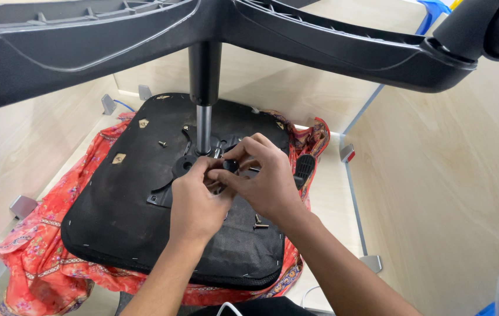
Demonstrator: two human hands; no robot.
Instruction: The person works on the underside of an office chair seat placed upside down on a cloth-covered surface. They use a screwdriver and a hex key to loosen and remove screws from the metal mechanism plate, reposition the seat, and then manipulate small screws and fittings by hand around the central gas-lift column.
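An office chair lies upside down: its black seat underside (126, 216) faces up, and the gas cylinder (203, 126) rises from the mounting plate (184, 165) to the black star base (331, 44) overhead. My left hand (194, 205) and my right hand (264, 178) meet at the mechanism just right of the cylinder. The right hand's fingers pinch a small black knob (230, 165); the left hand's fingertips press on a small part beside it, mostly hidden. Loose screws (259, 222) lie on the seat near my right wrist, and one screw (162, 143) lies left of the cylinder.
A red patterned cloth (44, 251) lies under the seat on a pale wooden surface (21, 158) with board walls and metal brackets (22, 206). A black lever handle (304, 167) sticks out at the seat's right edge. A caster (483, 26) hangs at top right.
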